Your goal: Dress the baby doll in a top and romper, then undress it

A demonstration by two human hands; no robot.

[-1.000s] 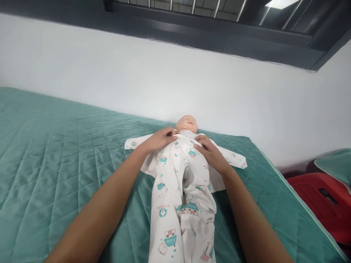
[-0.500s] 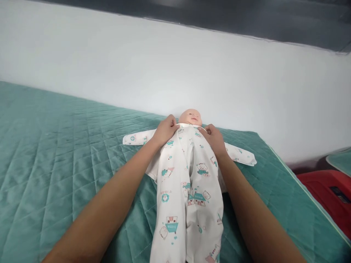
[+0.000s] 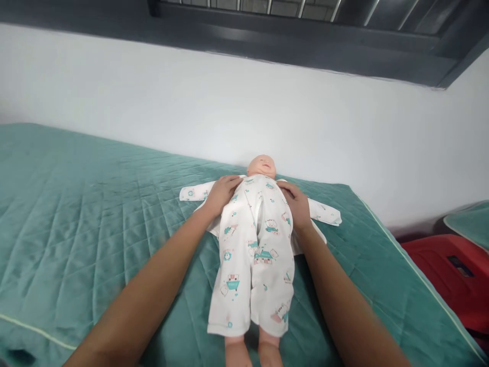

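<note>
- Here's the big stretch, a green quilted cloth bed cover (image 3: 114,204), running far to a plain white wall (image 3: 214,102).
- Over on the right, a red plastic object (image 3: 443,280) sits beside its edge.
- Centre stage, a pink baby doll (image 3: 262,166) lies face up, head far, bare legs near.
- Along its front, white printed cloth trousers (image 3: 254,255) reach up to the chin; a harder pull could drag cloth over the face, and an uneven one could skew the legs.
- Beneath, a white printed cloth top (image 3: 324,212) spreads both sleeves; it could bunch if fingers snag it.
- And the hands! Left hand (image 3: 224,192) and right hand (image 3: 297,202) flank the trousers' far end, fingers slightly bent against the cloth; whether they pinch it, I can't tell.
</note>
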